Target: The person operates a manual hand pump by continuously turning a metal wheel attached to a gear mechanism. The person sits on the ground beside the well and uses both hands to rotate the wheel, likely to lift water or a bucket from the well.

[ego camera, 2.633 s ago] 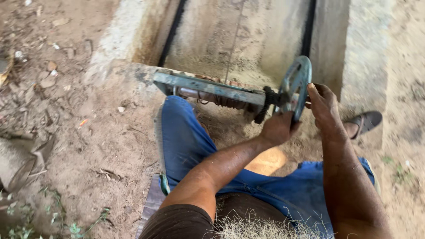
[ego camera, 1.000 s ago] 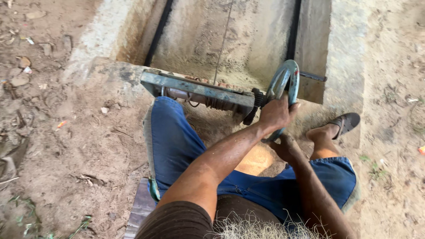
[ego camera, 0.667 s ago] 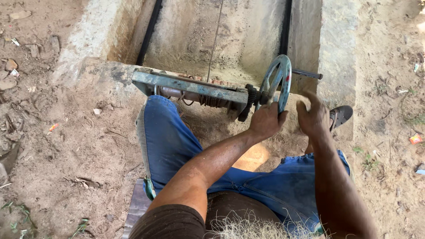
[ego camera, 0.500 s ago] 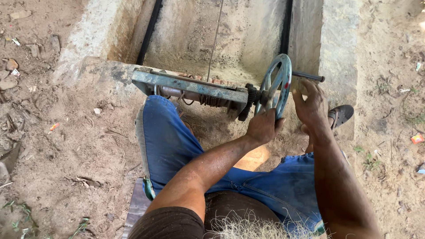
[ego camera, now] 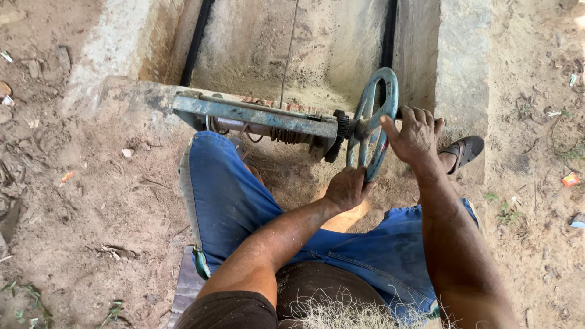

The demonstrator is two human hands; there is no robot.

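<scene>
A blue-green metal handwheel point(ego camera: 373, 103) stands upright at the right end of a rusty winch frame point(ego camera: 256, 114) with a cable drum. My left hand point(ego camera: 348, 187) grips the wheel's lower rim. My right hand point(ego camera: 413, 133) holds the handle on the wheel's right side, fingers wrapped over it. A thin cable point(ego camera: 289, 52) runs from the drum away into the concrete channel point(ego camera: 292, 42). I sit with blue trousers point(ego camera: 225, 201) and a sandalled foot point(ego camera: 464, 150) by the channel wall.
Concrete walls point(ego camera: 460, 61) flank the channel with black strips along both sides. Bare dirt with small stones and litter lies left and right. A wooden board point(ego camera: 186, 286) shows under my left leg.
Both hands have shifted around the wheel as it turns: the left went from the upper rim to the lower rim, the right rose from below to the side handle.
</scene>
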